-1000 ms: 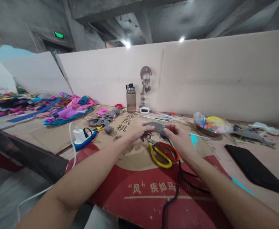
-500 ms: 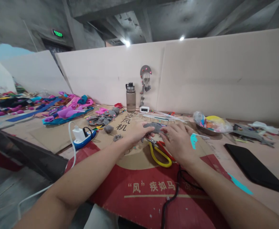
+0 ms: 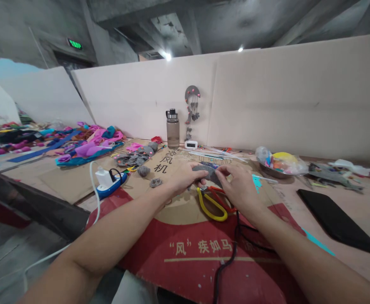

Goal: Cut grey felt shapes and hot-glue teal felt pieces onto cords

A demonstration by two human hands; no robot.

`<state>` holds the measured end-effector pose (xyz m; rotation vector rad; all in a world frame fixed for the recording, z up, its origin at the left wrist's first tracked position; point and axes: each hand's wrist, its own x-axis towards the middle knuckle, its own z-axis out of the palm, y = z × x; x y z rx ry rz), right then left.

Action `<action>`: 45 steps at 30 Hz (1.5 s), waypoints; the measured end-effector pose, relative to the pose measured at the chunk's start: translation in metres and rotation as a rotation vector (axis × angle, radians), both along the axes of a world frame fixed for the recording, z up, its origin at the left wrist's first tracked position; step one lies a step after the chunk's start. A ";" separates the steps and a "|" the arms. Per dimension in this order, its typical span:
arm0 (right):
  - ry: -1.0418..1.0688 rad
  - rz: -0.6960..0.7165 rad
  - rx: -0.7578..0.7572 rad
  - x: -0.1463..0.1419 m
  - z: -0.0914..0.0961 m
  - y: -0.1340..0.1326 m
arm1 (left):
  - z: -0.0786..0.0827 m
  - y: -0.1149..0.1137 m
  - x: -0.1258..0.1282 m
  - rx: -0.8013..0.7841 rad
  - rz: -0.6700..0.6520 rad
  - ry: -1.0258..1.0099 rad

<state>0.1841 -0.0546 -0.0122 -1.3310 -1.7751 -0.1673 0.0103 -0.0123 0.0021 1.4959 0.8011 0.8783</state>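
Both my hands meet over a grey felt piece in the middle of the cardboard-covered table. My left hand pinches its left end with thumb and fingers. My right hand is closed on its right side, fingers curled over the felt. Just below the hands lie scissors with one yellow and one red handle, partly hidden by my right hand. A black cord runs from under my right hand toward me.
A water bottle and a small white clock stand by the back board. Grey felt scraps, a white charger on a blue power strip, a bowl of coloured bits and a black tablet lie around.
The felt piece was held up a little between both hands a second ago. It has come down toward the table, and my right hand has shifted over it and closed on its right side.
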 end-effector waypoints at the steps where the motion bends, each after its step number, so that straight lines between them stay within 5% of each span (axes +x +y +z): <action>1: 0.070 0.031 -0.007 0.001 0.001 0.001 | 0.001 0.000 0.000 -0.002 0.009 0.002; 11: 0.473 0.144 -0.370 -0.002 0.001 0.004 | -0.008 0.011 -0.003 0.003 -0.083 -0.060; 15: 0.669 0.163 -0.415 -0.003 0.002 0.005 | -0.009 0.016 -0.005 -0.059 -0.120 -0.090; 21: 0.752 0.285 -0.441 -0.001 -0.010 0.014 | -0.011 0.018 -0.005 -0.030 -0.036 -0.066; 24: 0.743 0.224 -0.383 0.003 -0.012 0.018 | -0.010 0.021 -0.006 -0.028 0.041 -0.128; 27: 0.572 0.120 -0.434 0.010 -0.007 0.019 | -0.007 0.026 -0.009 -0.073 0.128 -0.311; 32: -0.142 0.092 -0.714 0.003 0.006 0.000 | 0.000 0.031 -0.016 -0.095 0.192 -0.477; 36: -0.540 0.042 -0.671 -0.017 0.009 -0.021 | 0.000 0.035 -0.020 -0.080 0.249 -0.472; 45: -0.491 -0.070 -0.735 -0.030 0.002 -0.025 | 0.007 0.036 -0.024 -0.139 0.274 -0.565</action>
